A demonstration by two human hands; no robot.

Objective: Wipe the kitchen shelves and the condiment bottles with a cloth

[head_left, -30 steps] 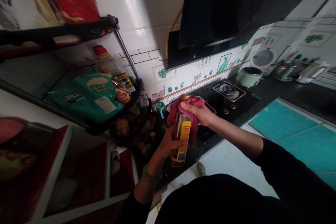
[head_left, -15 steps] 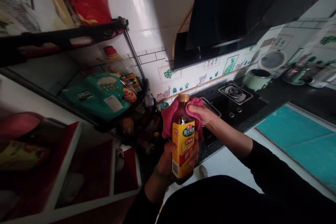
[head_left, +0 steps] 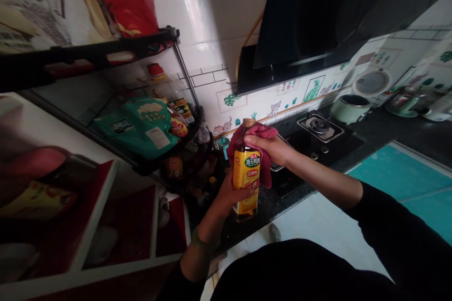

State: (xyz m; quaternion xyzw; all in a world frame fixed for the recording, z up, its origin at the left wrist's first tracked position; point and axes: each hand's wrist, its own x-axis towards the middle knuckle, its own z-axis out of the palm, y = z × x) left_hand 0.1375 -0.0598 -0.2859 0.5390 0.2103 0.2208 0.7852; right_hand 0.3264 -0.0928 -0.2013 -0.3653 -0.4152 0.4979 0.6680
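A bottle of cooking wine (head_left: 246,174) with a yellow and green label, amber liquid and a tan cap stands upright in the air above the counter's front edge. My left hand (head_left: 226,196) is shut around its lower half. My right hand (head_left: 264,145) presses a pink cloth (head_left: 266,174) against the bottle's shoulder, and the cloth hangs down behind the bottle. The bottle's back is hidden by the cloth.
Behind the hands sit a gas hob (head_left: 319,127), a pale green pot (head_left: 349,108) and a black range hood (head_left: 310,19). A metal shelf rack (head_left: 176,61) with packets and bottles stands left. Teal mats (head_left: 395,174) lie on the floor right.
The bottle has turned so its label faces me. My right hand has moved the cloth around the bottle's shoulder. The whole view has drifted slightly.
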